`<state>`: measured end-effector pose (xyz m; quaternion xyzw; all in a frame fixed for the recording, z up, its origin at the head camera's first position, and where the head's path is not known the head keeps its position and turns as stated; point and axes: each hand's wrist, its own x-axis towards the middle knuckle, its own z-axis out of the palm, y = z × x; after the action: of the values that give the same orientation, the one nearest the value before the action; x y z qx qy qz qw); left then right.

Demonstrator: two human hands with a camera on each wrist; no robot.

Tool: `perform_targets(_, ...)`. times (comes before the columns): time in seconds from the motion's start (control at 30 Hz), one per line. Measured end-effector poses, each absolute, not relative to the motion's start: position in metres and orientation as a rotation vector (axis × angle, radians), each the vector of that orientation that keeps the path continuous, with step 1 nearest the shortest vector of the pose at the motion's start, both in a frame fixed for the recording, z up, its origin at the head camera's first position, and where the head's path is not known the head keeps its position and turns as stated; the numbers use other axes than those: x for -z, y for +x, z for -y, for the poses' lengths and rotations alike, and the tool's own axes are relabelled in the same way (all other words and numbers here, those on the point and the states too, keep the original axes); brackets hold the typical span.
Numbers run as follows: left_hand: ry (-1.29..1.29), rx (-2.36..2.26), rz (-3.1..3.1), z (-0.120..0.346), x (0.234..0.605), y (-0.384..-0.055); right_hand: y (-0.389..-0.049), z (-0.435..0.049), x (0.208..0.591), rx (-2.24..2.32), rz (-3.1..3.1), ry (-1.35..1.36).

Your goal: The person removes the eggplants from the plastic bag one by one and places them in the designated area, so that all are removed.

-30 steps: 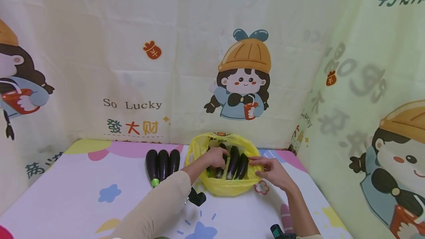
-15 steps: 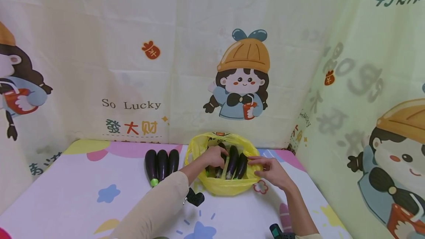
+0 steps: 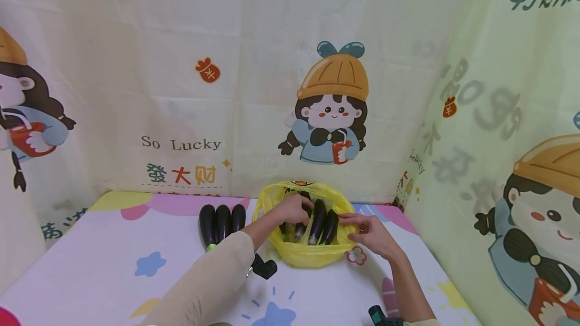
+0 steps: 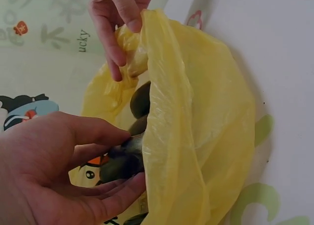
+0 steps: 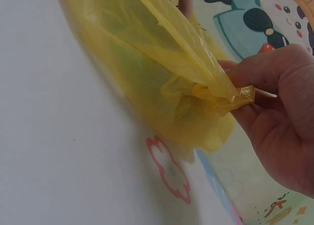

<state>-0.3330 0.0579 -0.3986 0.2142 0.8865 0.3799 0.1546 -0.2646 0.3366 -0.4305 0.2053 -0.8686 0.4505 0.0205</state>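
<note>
A yellow plastic bag [image 3: 312, 256] stands with its mouth spread, several dark purple eggplants [image 3: 318, 223] lying inside. My left hand [image 3: 292, 210] reaches into its left half. In the left wrist view, thumb and fingers grip one end of an eggplant [image 4: 122, 161], whose far part is hidden behind the bag's wall. At the bag's right rim, my right hand [image 3: 371, 234] pinches a bunched edge of the plastic, plain in the right wrist view as a bag corner [image 5: 240, 98] between thumb and fingers.
Left of the bag, three more eggplants [image 3: 222, 223] lie side by side, partly covered by my left sleeve [image 3: 213, 275]. The table [image 3: 104, 275] has a printed cover. A cartoon-patterned curtain [image 3: 254, 114] hangs right behind its back edge.
My left hand has shifted slightly back and to the left within the bag. The right hand keeps its hold on the rim, and the loose eggplants have not moved.
</note>
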Motion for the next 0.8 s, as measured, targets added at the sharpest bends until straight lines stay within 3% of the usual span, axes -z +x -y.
perform_targets(0.8,0.538,-1.256,-2.381,-0.032,0.377,-0.323,-0.265,-0.336,0.432,-1.390,2.714,0.616)
